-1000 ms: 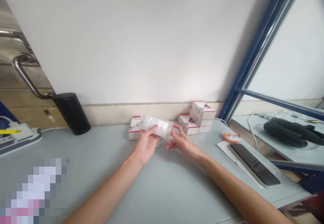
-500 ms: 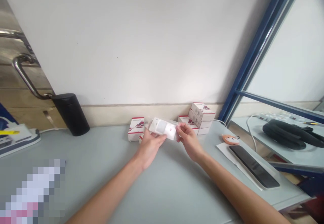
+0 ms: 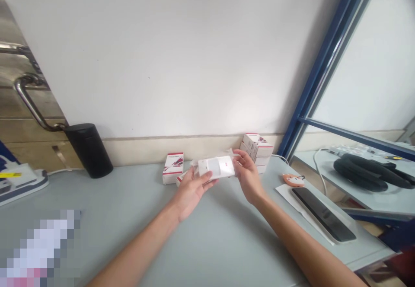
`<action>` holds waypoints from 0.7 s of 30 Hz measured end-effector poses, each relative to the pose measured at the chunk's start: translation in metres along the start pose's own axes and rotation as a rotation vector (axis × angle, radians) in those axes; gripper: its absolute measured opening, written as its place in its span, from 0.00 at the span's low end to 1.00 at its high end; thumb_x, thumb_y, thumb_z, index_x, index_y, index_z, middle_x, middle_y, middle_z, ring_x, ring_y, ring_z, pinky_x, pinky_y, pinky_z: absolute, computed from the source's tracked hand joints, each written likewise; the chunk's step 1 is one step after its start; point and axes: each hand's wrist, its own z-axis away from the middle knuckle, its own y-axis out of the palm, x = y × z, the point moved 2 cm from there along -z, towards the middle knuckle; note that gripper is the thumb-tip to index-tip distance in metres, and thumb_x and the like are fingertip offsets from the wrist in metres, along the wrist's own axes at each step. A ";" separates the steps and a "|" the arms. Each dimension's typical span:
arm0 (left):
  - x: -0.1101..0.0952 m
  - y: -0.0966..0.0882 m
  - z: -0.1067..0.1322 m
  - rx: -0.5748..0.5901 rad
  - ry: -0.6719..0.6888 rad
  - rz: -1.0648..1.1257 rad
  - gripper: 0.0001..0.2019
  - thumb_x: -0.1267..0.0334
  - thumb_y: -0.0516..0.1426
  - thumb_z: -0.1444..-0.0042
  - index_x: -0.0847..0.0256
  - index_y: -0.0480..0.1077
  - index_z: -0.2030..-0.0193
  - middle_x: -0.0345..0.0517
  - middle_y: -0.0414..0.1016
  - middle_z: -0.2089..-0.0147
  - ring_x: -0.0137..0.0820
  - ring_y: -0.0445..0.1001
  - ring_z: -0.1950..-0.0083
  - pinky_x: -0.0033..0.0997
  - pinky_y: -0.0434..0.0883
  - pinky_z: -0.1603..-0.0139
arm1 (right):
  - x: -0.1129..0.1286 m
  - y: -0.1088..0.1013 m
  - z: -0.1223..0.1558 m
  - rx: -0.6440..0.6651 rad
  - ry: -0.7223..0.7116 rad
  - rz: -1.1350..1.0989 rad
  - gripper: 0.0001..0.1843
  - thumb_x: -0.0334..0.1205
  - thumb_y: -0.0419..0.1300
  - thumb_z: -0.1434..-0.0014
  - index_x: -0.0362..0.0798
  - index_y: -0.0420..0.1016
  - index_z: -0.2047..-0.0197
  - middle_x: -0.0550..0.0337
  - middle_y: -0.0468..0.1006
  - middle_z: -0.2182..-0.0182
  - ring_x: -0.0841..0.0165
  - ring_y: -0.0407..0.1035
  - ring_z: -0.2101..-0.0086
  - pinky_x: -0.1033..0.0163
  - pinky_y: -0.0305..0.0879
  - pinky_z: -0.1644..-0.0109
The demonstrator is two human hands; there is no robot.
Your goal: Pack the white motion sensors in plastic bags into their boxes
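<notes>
Between my two hands, above the table, is a white motion sensor (image 3: 224, 167) with a greyish window, wrapped in a clear plastic bag. My left hand (image 3: 190, 193) grips its left end, thumb on the front and fingers beneath. At the right end, my right hand (image 3: 249, 175) pinches the bag's edge between thumb and fingers. Behind my left hand stands a small white box with red printing (image 3: 173, 167); part of another box beside it is hidden by the hand. Similar boxes are stacked (image 3: 257, 151) behind my right hand.
A black cylinder (image 3: 89, 151) stands at the back left, near a power strip (image 3: 24, 187). To the right lie a phone (image 3: 324, 213) on white paper and an orange-and-white trinket (image 3: 292, 180). A blue-framed partition (image 3: 308, 92) edges the grey table (image 3: 194, 252).
The bagged sensor has turned closer to level, its right end rising, and moved slightly right. My right hand has shifted a little with it. Both hands still hold on.
</notes>
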 end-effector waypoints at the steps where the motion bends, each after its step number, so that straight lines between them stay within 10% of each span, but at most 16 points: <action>1: -0.001 0.000 0.000 -0.019 0.014 0.004 0.18 0.69 0.70 0.44 0.55 0.77 0.48 0.50 0.79 0.37 0.46 0.74 0.33 0.53 0.70 0.29 | 0.001 0.000 -0.001 -0.002 0.036 -0.046 0.21 0.54 0.69 0.42 0.57 0.74 0.48 0.59 0.75 0.59 0.64 0.69 0.62 0.61 0.68 0.65; 8: 0.004 -0.004 0.000 0.070 0.007 -0.113 0.15 0.59 0.67 0.38 0.56 0.78 0.45 0.53 0.77 0.35 0.47 0.74 0.32 0.49 0.70 0.30 | -0.003 0.010 0.006 0.181 0.143 0.122 0.28 0.69 0.61 0.38 0.54 0.77 0.51 0.59 0.73 0.65 0.66 0.65 0.69 0.63 0.62 0.73; 21: 0.000 -0.004 0.001 0.058 -0.117 0.073 0.18 0.51 0.59 0.32 0.56 0.77 0.42 0.55 0.78 0.36 0.50 0.78 0.38 0.52 0.78 0.44 | -0.012 0.010 0.009 0.040 0.119 0.182 0.30 0.72 0.60 0.39 0.51 0.76 0.63 0.61 0.71 0.69 0.66 0.63 0.68 0.62 0.62 0.67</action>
